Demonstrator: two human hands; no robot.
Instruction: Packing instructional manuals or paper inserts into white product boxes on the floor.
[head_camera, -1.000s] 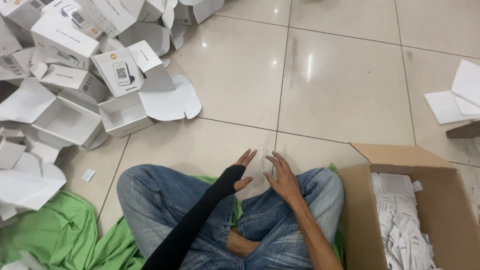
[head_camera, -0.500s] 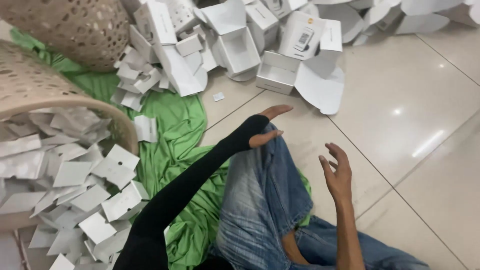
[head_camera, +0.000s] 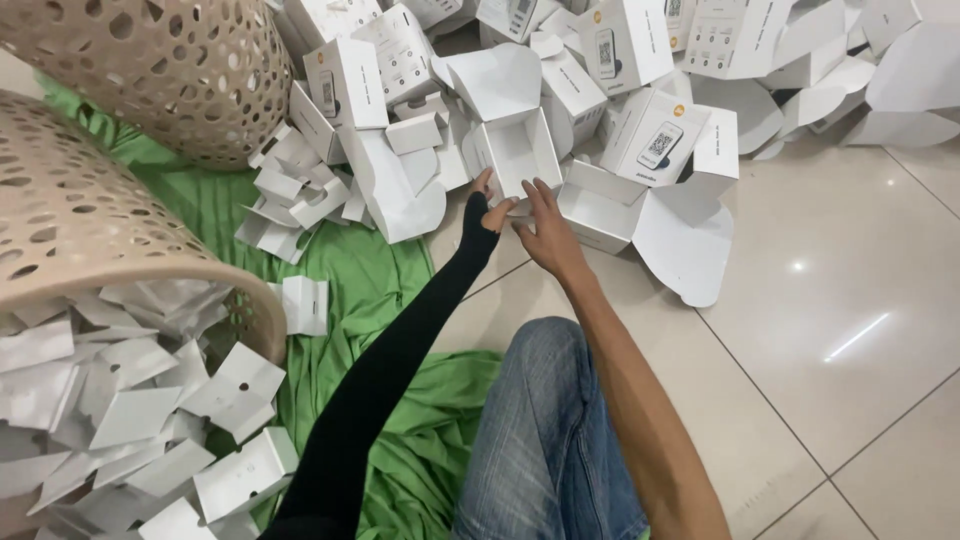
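At the far left a perforated beige basket (head_camera: 120, 250) lies tipped on its side, spilling a heap of flat white card inserts (head_camera: 150, 420) onto a green cloth (head_camera: 340, 280) spread over the tiled floor (head_camera: 850, 330); a second basket of the same kind (head_camera: 170, 70) stands behind it. Right of that, more loose inserts and folded flaps are scattered along the cloth's edge. In the middle, both arms stretch forward from a knee in blue jeans (head_camera: 550, 440): the left hand (head_camera: 487, 208), its arm in a black sleeve that covers part of the palm, has fingers spread and touches the near rim of an open white box (head_camera: 515, 152), while the right hand (head_camera: 540, 225), bare, is also open, its fingers fanned just beside that rim and close to a second open box (head_camera: 600, 205) on its right. Neither hand grips anything yet. Further right and behind, a large pile of white boxes (head_camera: 720, 60), some printed, some with lids hanging open, fills the top of the view. Judging by how things lie, many inserts are already out and heaped, while a great number of boxes remain in the pile to be handled.
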